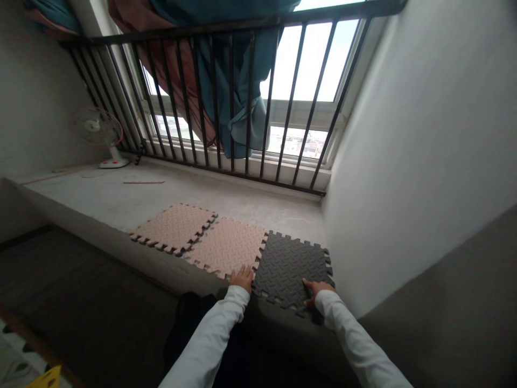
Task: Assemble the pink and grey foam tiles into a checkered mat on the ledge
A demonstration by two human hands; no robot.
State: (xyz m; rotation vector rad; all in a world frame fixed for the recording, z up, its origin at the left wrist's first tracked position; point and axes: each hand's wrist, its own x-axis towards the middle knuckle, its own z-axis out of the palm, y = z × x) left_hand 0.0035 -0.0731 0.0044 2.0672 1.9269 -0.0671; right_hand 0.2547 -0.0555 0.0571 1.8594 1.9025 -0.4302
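Three interlocking foam mat tiles lie in a row on the pale window ledge (100, 199). The left pink tile (177, 226) and the middle pink tile (232, 242) lie side by side, with a dark line between them. A dark grey tile (293, 267) adjoins the middle one, close to the right wall. My left hand (241, 278) rests open on the middle tile's front right corner, by the seam with the grey tile. My right hand (319, 291) is at the grey tile's front right corner, thumb and fingers apart on its surface.
A black railing (232, 102) runs along the back of the ledge before the window and the hanging curtain (242, 81). At the far left stands a small fan (111, 145). A thin brown strip (143, 182) lies on the ledge. The white wall (424, 151) bounds the right side.
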